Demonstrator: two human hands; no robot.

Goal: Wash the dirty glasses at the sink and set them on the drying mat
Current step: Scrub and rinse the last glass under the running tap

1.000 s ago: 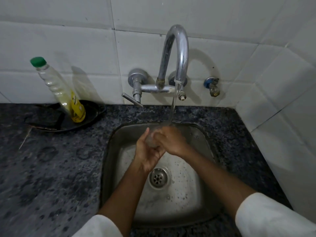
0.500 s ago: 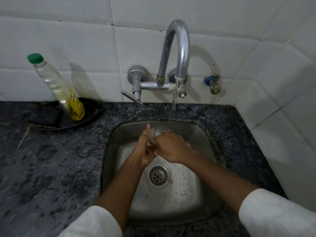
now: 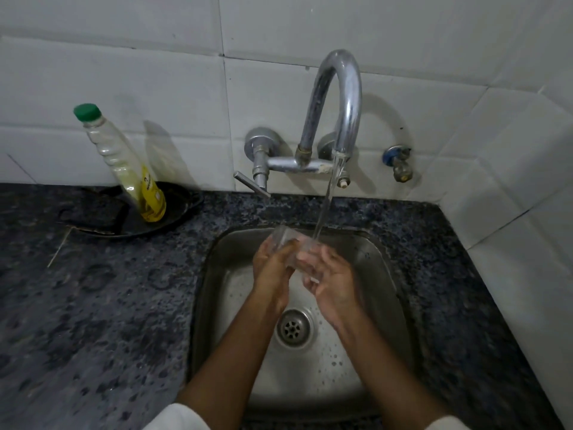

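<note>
Gripping a small clear drinking glass (image 3: 286, 243) over the square stainless-steel sink (image 3: 381, 274), the left hand (image 3: 273, 271) had its fingers curled round the glass's side, while the right hand (image 3: 331, 280) cupped the other side with loosely bent fingers touching it. Water ran in a thin stream from the curved chrome tap (image 3: 338, 97) onto the glass's right edge. On the dark speckled stone bench (image 3: 93, 305) to the left, a clear plastic bottle with a green cap and yellow label (image 3: 124, 162) leaned in a black shallow dish (image 3: 179, 209).
</note>
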